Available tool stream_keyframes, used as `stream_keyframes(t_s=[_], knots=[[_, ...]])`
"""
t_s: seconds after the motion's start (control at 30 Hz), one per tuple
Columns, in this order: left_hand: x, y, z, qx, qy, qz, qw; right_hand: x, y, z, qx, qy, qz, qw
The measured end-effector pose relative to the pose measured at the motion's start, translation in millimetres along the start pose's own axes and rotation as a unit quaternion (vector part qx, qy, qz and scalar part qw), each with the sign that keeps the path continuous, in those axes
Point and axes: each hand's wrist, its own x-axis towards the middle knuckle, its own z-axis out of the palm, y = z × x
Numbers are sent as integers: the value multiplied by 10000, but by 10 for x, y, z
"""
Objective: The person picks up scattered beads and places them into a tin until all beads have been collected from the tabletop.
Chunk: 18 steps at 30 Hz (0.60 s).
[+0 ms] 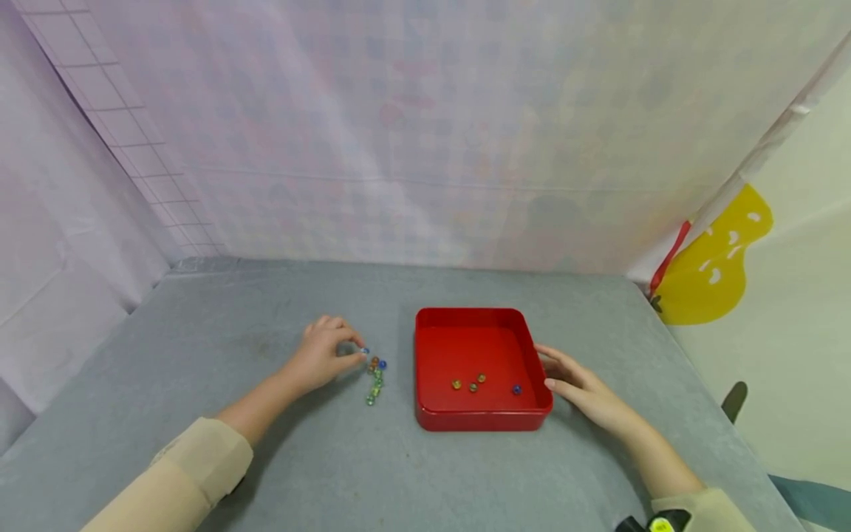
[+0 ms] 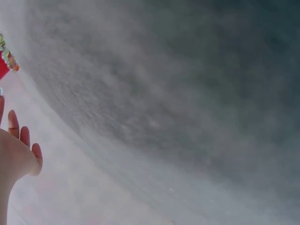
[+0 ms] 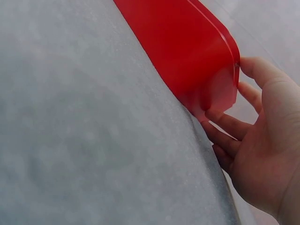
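While our left fingers (image 1: 352, 337) pinch 1 marble (image 1: 364, 350), we find the tray (image 1: 482, 421) rightward, right fingers (image 3: 230, 124) spread against it.

My left forearm (image 1: 255, 405) extends forward, the left hand (image 1: 322, 355) pinching between thumb (image 1: 349, 362) and index finger (image 1: 351, 336); my right hand (image 1: 580, 386) faces inward, its fingers (image 3: 229, 124) spread and slightly bent.

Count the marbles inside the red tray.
4 in the red tray, all in its near half: a yellow marble leftmost, a greenish marble just right of it, a third marble slightly farther back, and a blue marble rightmost. The near wall could hide others.
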Motion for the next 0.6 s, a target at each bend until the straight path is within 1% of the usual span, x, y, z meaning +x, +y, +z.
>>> stream_keyframes(t_s=[0.43,0.6], knots=[[65,144,27,-223,192,130,9995,6,20,-4,-2,-54,-74,10000],[102,183,38,-302,232,119,9992,9,31,-4,-31,4,33,10000]])
